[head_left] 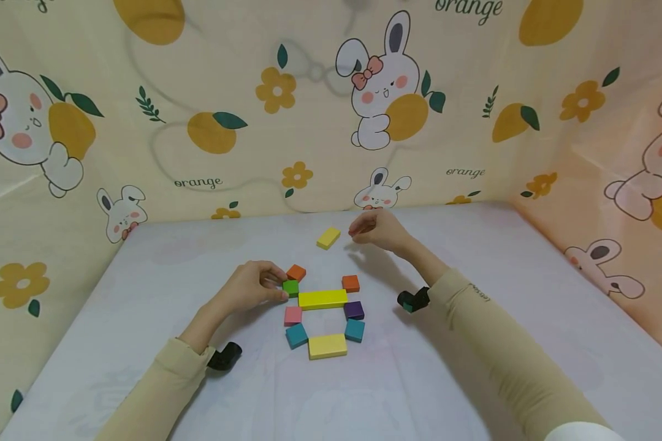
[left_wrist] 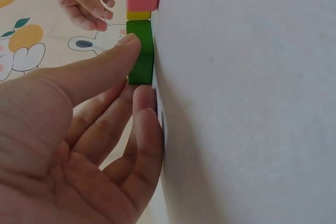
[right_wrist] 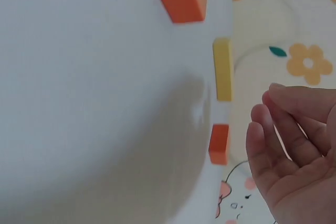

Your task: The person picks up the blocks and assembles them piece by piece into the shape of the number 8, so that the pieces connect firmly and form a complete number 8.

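Observation:
My left hand [head_left: 251,285] pinches a small green block [left_wrist: 140,51] with thumb and fingers on the white table. This block touches the left end of a long bright yellow block [head_left: 322,299]. Just behind it an orange block [head_left: 296,272] sits at an angle. Above the table at the back, my right hand [head_left: 379,229] is raised with loosely bent fingers and nothing in them. Nearest to it are a pale yellow block [right_wrist: 223,69] and an orange block [right_wrist: 219,144], mostly hidden behind the fingertips in the head view.
Another orange block [head_left: 350,283] stands behind the long block's right end. In front are a pink block [head_left: 293,316], a purple block [head_left: 354,310], two teal blocks, left [head_left: 296,335] and right [head_left: 355,330], and a pale yellow block [head_left: 327,346]. A rabbit-print cloth [head_left: 320,141] walls the back.

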The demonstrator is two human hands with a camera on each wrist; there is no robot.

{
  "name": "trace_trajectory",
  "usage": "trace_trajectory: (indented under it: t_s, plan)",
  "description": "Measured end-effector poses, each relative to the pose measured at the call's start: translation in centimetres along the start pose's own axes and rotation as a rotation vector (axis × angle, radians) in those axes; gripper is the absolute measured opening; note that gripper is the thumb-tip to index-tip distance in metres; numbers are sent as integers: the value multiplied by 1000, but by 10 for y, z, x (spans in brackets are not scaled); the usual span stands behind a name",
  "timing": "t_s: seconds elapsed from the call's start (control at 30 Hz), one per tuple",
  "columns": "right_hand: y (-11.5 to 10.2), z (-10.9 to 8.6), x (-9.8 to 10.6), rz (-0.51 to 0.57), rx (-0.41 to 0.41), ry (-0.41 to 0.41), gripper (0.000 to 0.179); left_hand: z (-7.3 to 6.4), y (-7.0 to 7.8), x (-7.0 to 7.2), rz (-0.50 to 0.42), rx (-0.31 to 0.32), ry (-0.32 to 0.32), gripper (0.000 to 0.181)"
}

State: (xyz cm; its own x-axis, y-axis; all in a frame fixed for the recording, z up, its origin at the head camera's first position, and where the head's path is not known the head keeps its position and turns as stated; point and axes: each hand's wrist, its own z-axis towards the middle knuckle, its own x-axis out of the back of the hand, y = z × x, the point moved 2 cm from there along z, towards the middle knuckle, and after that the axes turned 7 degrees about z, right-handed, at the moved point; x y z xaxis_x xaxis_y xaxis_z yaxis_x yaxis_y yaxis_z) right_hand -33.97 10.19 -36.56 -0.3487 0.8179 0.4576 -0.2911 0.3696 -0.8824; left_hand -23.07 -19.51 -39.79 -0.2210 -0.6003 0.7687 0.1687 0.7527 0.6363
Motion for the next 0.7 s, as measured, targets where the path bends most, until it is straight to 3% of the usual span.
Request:
trace_trajectory:
  t_s: [0.43,0.7]
  plan:
    - [15,14,18,-94,-49,122,29,2,0,0,-8,2,-5,33]
    - [26,25,22,-187,-110,65,44,1,-1,-1,-11,6,-5,33]
